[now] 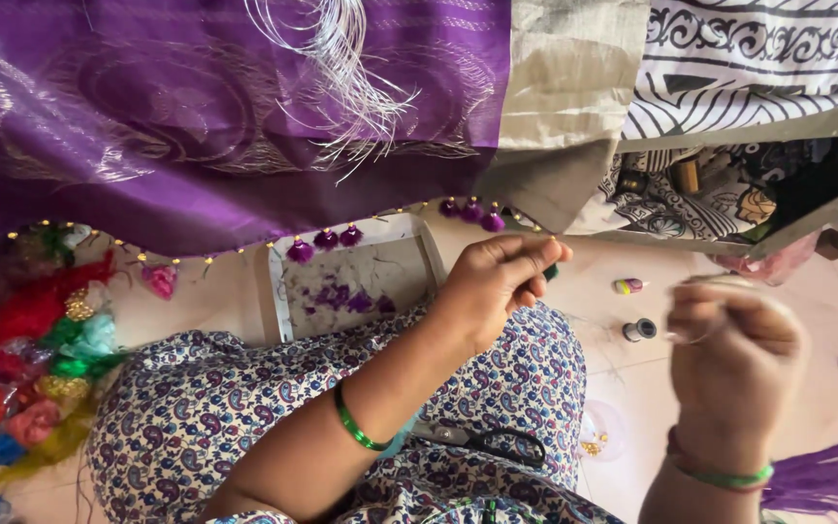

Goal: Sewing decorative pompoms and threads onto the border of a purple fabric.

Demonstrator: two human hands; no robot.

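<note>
Our left hand (497, 281) pinches the beaded, tasselled hem of the purple silk cloth (196, 126), which runs left-right just above it. Right hand (734, 354), blurred, fingers closed, apparently on thin thread, sits farther right & lower.

Beneath my lap: pale floor (632, 388). Resting directly on it: two thread spools (639, 330), a small capped tube (628, 286), a white tray (356, 277), coloured thread bundles (41, 340).
</note>
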